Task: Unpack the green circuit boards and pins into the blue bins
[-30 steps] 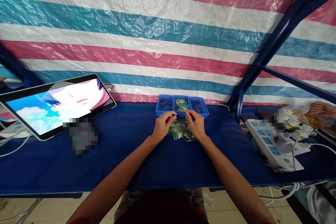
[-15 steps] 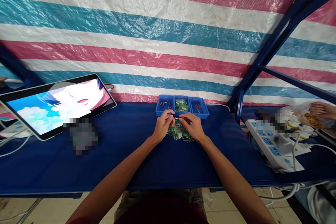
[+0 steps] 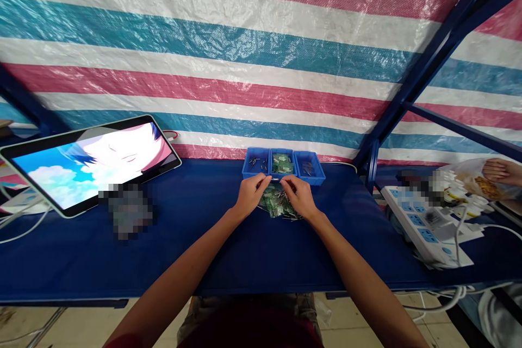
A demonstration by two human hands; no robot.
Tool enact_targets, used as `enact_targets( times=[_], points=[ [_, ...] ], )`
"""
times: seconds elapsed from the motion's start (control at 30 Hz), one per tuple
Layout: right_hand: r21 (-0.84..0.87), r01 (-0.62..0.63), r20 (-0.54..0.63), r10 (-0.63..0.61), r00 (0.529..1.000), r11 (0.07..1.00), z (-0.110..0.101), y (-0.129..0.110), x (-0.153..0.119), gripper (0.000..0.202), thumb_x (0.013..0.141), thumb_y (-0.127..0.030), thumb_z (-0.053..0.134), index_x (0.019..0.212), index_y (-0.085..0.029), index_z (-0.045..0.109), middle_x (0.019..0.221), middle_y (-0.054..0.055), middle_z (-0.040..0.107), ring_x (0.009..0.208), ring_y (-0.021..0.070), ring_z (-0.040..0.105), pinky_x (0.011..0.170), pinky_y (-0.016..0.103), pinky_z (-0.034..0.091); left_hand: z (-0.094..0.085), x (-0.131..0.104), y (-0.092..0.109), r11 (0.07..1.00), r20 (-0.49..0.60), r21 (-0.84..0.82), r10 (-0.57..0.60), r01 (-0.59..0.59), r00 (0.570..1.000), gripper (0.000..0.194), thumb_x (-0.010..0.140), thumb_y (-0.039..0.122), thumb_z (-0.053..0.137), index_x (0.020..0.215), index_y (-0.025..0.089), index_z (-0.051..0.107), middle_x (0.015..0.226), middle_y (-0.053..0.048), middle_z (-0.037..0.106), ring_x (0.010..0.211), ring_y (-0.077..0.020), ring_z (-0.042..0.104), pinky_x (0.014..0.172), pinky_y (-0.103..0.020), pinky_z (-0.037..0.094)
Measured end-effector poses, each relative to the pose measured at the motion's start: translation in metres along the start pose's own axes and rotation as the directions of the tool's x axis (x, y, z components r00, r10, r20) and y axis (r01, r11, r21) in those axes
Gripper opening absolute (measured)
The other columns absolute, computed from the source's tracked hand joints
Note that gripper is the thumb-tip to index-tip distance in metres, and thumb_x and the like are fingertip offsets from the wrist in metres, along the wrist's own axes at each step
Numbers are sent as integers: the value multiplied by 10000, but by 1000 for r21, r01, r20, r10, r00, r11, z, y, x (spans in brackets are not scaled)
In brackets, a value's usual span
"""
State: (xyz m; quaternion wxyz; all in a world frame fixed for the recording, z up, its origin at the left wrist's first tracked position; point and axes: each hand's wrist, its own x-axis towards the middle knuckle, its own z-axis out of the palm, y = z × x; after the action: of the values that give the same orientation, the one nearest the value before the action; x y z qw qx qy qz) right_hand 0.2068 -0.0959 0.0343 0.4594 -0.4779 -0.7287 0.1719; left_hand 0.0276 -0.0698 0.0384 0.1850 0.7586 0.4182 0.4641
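Just below frame centre, your left hand [image 3: 249,197] and right hand [image 3: 302,196] both pinch a small piece [image 3: 276,179] above the green heap [image 3: 275,204].

Blue table [image 3: 183,206]. Near far edge: three bins [image 3: 313,180] in row. Just before them: pile [image 3: 277,205] of green pieces, thin metal bits. Left: tilted screen [image 3: 89,166], blurred dark object [image 3: 129,213] beside. Right: white power strip [image 3: 416,223].

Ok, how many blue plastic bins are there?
3, side by side beyond the pile of green, silvery parts: left blue plastic bin, middle blue plastic bin, right blue plastic bin. None seems hidden.
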Motion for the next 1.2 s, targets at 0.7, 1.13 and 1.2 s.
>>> enact_targets(
  times=[0.7,1.13,1.2],
  points=[
    [-50,11,-82,-15,997,999,0,5,1,296,922,-366,444,880,-178,668,802,67,685,641,172,592,630,294,468,-7,9,-33,882,352,312,239,-354,905,200,857,272,521,776,201,689,850,-37,663,685,-143,618,613,-227,440],
    [44,125,-55,-123,991,991,-4,2,2,244,900,-394,529,850,-204,673,812,60,668,738,188,613,722,315,488,-10,5,-10,905,20,165,394,-392,919,245,942,285,440,915,168,653,787,-72,698,711,-166,630,730,-299,477],
    [35,124,-60,-122,991,992,-4,0,1,249,892,-407,539,828,-202,665,789,54,662,709,181,600,698,306,484,-9,3,-10,912,19,130,390,-389,921,238,940,280,449,918,163,655,778,-67,698,702,-162,631,724,-287,478]
  ],
)
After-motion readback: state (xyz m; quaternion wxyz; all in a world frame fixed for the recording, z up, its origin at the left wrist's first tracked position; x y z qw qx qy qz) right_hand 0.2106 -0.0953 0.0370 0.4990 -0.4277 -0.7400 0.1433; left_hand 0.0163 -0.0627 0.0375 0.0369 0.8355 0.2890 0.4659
